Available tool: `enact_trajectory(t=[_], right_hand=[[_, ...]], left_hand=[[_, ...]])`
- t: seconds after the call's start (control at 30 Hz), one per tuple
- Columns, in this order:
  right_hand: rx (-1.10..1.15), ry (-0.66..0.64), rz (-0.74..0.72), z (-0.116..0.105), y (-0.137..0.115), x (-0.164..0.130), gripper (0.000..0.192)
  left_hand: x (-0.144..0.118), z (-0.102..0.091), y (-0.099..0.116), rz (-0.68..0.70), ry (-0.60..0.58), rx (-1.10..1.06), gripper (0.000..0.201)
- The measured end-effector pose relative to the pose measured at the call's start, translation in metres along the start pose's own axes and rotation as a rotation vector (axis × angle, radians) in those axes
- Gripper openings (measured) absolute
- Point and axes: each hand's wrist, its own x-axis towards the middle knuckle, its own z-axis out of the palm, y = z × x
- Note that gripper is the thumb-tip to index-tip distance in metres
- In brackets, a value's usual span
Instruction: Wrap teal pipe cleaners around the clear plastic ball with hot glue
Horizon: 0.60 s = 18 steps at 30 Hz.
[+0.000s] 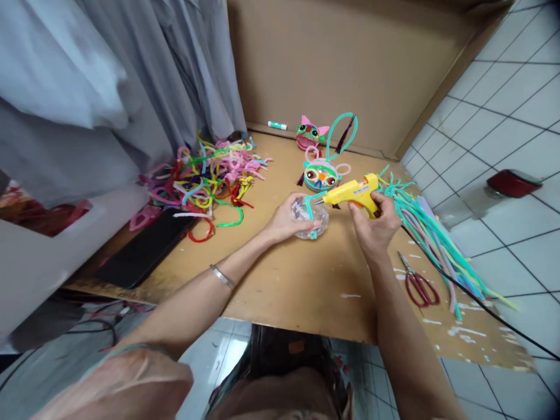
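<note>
My left hand (pixel 286 221) is closed around the side of a clear, round plastic piece (pixel 321 224), its thumb pressing on a turquoise pipe cleaner (pixel 310 209) that runs across the top. In my right hand (pixel 378 224) is a yellow hot glue gun (pixel 350 191), fingers wrapped round its handle. The gun's nozzle points left and is close to the pipe cleaner; whether it touches I cannot tell. Just behind stands a decorated animal-face craft (pixel 322 176) with pink ears and a turquoise loop handle. A second, red-mouthed craft face (pixel 308 135) sits farther back.
A tangled heap of coloured pipe cleaners (pixel 210 175) lies at left beside a black flat slab (pixel 149 248). Straight pipe cleaners (pixel 431 245), red-handled scissors (pixel 420 287) and a black cord (pixel 464 291) lie at right. A glue stick (pixel 277 125) rests near the cardboard back panel (pixel 341 70).
</note>
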Motion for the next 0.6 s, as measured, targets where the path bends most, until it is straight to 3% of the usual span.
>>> enact_trajectory(t=[0.6], right_hand=[[-0.024,-0.044,-0.048,-0.0061,-0.005,0.0017,0.042]], left_hand=[[-0.0019,-0.0003,0.0017,0.037,0.007,0.079,0.075]])
